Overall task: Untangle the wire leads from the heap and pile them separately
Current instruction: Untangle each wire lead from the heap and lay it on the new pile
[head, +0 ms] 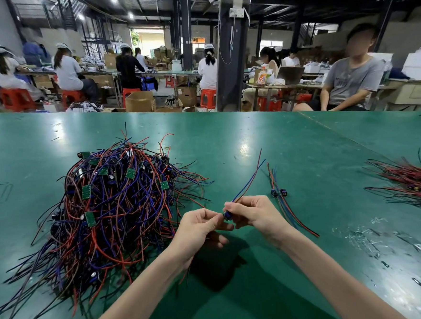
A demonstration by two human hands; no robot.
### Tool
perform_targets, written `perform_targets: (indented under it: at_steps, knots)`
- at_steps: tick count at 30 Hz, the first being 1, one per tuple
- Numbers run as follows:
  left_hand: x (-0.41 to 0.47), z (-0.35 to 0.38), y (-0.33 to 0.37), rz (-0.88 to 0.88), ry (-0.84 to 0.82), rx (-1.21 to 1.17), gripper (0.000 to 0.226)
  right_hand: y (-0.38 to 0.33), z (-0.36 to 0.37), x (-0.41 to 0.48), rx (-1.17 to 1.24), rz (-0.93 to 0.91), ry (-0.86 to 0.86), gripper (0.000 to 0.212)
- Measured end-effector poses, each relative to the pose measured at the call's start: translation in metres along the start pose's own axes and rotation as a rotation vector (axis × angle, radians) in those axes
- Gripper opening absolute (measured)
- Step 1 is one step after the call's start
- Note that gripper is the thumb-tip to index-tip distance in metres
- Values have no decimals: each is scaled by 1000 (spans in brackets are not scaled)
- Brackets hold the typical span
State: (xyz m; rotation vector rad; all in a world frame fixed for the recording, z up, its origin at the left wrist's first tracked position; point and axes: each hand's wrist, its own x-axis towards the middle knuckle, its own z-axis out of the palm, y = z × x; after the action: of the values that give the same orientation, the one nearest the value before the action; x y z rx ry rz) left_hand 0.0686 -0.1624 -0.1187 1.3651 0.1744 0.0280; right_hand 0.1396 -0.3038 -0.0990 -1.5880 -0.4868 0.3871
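A big tangled heap of red, blue and black wire leads (111,202) with small green boards lies on the green table at the left. Just right of it my two hands meet above the table. My right hand (253,212) pinches one lead (249,179) near its dark blue end part; its red and blue wires stick up and away. My left hand (199,226) pinches at the same end part, and a thin wire hangs below its palm. A small pile of separated leads (280,196) lies just right of my hands.
Another pile of red and black leads (412,183) lies at the table's right edge. Scraps of tape and wire bits are scattered at the front right (363,239). A seated person (347,79) is across the table; other workers sit at benches behind.
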Motion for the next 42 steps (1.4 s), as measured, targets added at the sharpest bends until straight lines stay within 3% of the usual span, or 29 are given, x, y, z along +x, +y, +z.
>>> perform_targets:
  at_steps: [4, 12, 18, 34, 42]
  knots:
    - [-1, 0, 1, -3, 17, 43, 17, 1, 4, 1, -13, -41, 47, 19]
    - [-7, 7, 5, 23, -60, 93, 18, -1, -10, 8, 218, 107, 179, 18]
    - [-13, 12, 3, 28, -134, 191, 19, -6, -55, 17, 316, 78, 409, 18]
    - [-11, 9, 1, -29, -88, 206, 19, 0, -61, 16, 312, 82, 263, 16]
    - [-13, 14, 3, -66, -88, 193, 18, 0, -30, 10, 390, 211, 118, 16]
